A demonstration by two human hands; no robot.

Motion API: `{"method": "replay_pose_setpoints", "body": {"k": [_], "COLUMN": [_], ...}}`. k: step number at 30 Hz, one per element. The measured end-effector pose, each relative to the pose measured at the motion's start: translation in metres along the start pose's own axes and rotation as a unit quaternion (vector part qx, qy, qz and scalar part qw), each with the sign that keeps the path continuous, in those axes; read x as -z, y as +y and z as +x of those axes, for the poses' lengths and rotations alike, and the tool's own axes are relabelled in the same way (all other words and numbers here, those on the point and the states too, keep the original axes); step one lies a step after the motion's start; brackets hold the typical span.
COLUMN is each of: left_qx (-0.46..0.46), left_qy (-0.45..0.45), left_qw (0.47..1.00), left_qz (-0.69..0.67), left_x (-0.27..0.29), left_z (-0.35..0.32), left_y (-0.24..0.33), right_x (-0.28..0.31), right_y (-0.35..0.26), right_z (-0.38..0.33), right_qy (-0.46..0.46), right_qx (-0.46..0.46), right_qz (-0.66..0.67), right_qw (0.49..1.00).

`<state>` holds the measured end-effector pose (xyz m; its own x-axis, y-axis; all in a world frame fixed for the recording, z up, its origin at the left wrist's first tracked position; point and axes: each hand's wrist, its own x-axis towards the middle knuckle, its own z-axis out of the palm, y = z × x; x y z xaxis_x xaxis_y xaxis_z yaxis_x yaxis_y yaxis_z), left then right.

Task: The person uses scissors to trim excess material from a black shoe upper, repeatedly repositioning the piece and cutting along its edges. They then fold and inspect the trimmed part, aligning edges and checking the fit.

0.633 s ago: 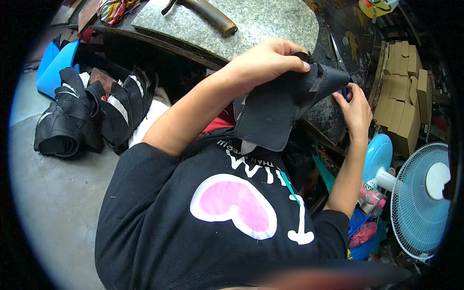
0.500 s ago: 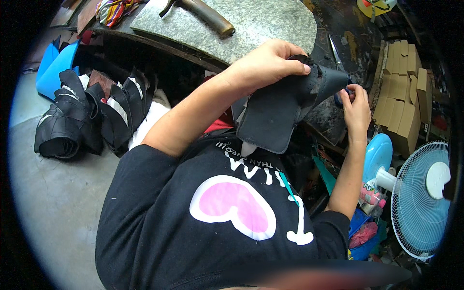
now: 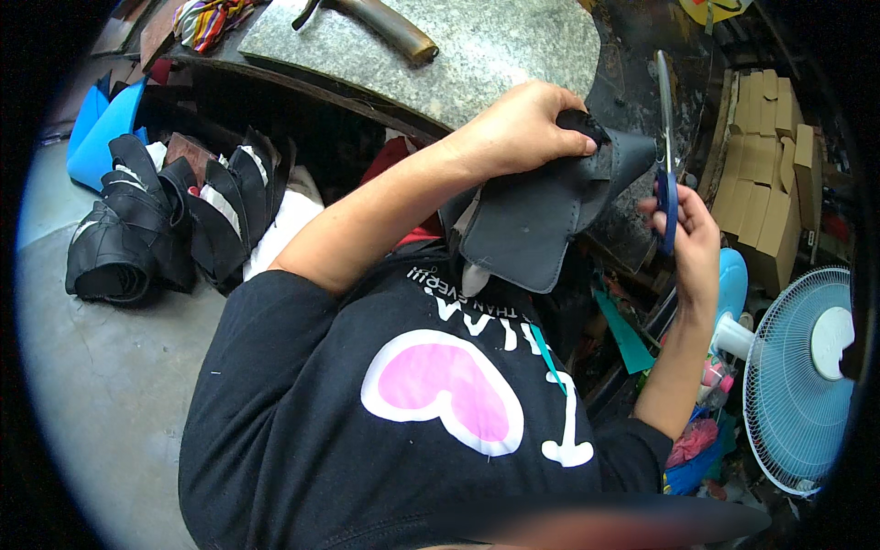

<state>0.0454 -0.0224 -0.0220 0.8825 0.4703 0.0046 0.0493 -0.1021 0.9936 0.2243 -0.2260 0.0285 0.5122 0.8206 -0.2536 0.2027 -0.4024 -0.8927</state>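
My left hand (image 3: 518,128) grips the top edge of a dark grey leather shoe upper (image 3: 527,229), which hangs in front of my chest with its pointed end toward the right. My right hand (image 3: 687,243) holds blue-handled scissors (image 3: 665,183) just right of that pointed end. The blades stand upright and are not on the leather. My black shirt with a pink heart fills the lower middle.
A speckled stone slab (image 3: 495,46) lies ahead with a wooden-handled tool (image 3: 376,20) on it. Several black shoe uppers (image 3: 156,229) are piled on the concrete floor at left beside blue sheets (image 3: 96,137). Stacked cardboard boxes (image 3: 761,165) and a blue fan (image 3: 797,376) stand at right.
My right hand has drawn slightly down and right, away from the leather's tip, and the scissors now stand upright. My left hand still holds the piece, which has tilted a little.
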Motion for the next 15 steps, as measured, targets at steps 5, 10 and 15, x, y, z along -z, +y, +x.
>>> {"method": "replay_pose_setpoints", "body": {"k": [5, 10, 15], "left_qx": [-0.003, -0.022, -0.016], "left_qy": [-0.015, -0.029, -0.031], "left_qw": [1.000, 0.999, 0.998], "left_qz": [-0.011, 0.030, 0.046], "left_x": [-0.004, -0.003, -0.005], "left_z": [0.007, 0.007, 0.007], "left_y": [-0.011, -0.013, -0.014], "right_x": [-0.017, -0.021, -0.018], "right_y": [-0.010, -0.004, 0.001], "right_z": [-0.060, -0.069, -0.073], "right_qy": [-0.155, -0.180, -0.164], "right_qx": [-0.067, -0.114, -0.134], "right_qz": [0.146, 0.155, 0.193], "right_qw": [0.975, 0.965, 0.958]}}
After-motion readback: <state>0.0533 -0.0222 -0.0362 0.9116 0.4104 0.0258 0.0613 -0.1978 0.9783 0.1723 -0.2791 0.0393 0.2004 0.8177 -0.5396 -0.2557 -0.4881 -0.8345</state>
